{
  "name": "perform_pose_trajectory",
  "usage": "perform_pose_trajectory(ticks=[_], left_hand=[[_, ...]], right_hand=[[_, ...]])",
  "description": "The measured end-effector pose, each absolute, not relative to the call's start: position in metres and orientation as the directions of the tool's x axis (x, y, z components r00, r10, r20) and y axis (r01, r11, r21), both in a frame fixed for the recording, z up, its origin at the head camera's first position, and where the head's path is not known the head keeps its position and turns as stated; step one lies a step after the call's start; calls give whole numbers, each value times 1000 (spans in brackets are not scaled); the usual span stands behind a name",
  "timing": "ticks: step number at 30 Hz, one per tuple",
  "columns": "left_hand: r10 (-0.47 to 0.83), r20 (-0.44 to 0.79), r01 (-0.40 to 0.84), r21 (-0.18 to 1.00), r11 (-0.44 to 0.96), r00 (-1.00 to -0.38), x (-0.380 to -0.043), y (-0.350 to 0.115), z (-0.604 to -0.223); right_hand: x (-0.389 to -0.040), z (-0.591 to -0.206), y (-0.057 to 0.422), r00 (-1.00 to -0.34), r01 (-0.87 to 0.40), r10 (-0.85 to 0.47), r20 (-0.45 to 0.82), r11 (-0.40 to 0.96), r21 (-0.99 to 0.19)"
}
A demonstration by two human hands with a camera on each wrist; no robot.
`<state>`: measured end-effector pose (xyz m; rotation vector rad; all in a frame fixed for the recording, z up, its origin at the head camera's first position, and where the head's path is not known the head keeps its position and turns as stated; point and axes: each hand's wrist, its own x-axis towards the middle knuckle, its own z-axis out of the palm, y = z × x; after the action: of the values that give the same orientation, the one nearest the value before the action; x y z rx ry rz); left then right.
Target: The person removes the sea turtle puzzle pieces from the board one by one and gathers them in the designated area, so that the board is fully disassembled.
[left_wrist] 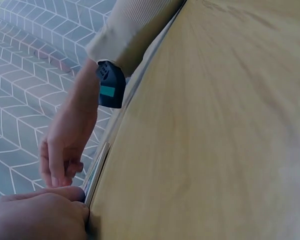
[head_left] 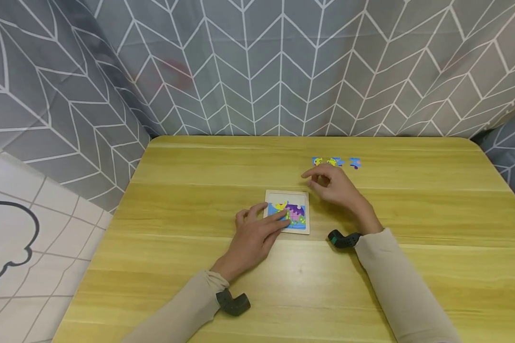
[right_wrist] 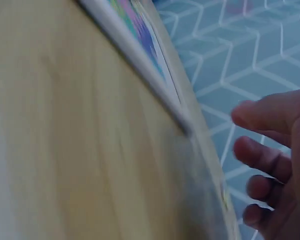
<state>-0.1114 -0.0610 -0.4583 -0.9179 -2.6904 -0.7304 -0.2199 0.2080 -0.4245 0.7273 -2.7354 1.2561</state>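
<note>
A square jigsaw puzzle tray (head_left: 307, 216) with a pale rim lies on the table. Fitted pieces (head_left: 297, 209) in purple, blue, yellow and green fill its lower part, while a bare strip shows along the top. My left hand (head_left: 251, 238) rests on the tray's left side, its extended fingers over the pieces and partly covering the picture. To the right of the tray's upper corner, my right hand (head_left: 336, 188) hovers with loosely bent fingers. In the right wrist view the thumb and fingers (right_wrist: 252, 150) are apart, with nothing between them.
Beyond my right hand, loose puzzle pieces lie on the table: two yellow-and-blue ones (head_left: 334, 161) close together and a blue one with purple (head_left: 355, 162) to their right. The wooden table (head_left: 197, 181) ends at a grey patterned curtain (head_left: 266, 71).
</note>
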Motion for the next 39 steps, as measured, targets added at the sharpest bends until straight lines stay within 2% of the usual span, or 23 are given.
perform_pose_trajectory(ticks=[8,16,26,39], left_hand=[[522,342,623,384,682,-782,-112,-60,-457],[539,327,629,355,691,-777,-111,-61,-455],[551,293,624,335,706,-781,-110,-61,-454],[545,338,638,332,694,-768,-110,-61,-456]], right_hand=[[-213,-418,180,-791,-533,-586,176,519,-668],[-205,-419,163,-714,-591,-690,118,503,-631],[-201,-419,161,-711,-578,-698,82,515,-632],[-199,-422,156,-771,-470,-636,36,529,-706]])
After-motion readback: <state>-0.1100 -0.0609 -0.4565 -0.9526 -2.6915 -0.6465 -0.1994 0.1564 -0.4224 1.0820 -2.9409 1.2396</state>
